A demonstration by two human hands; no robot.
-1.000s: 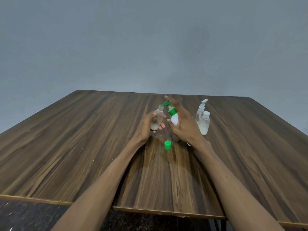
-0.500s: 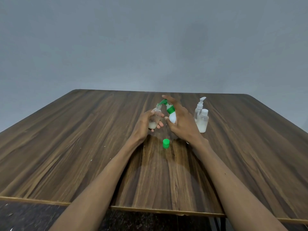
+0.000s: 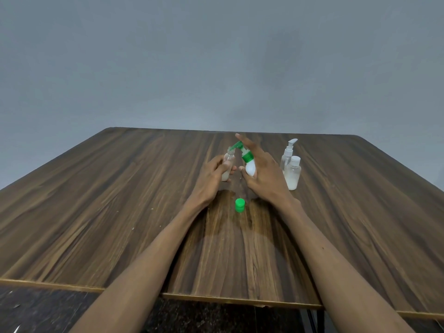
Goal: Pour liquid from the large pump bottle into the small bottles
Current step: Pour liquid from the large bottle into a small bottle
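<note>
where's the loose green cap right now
In the head view, the green cap stands on the wooden table, near the middle, between the two wrists and just nearer than the left hand and right hand.

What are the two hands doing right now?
Left hand: closed around a small clear bottle, uncapped.
Right hand: holding the green pump bottle, finger on the pump, nozzle at the small bottle's mouth.
</note>
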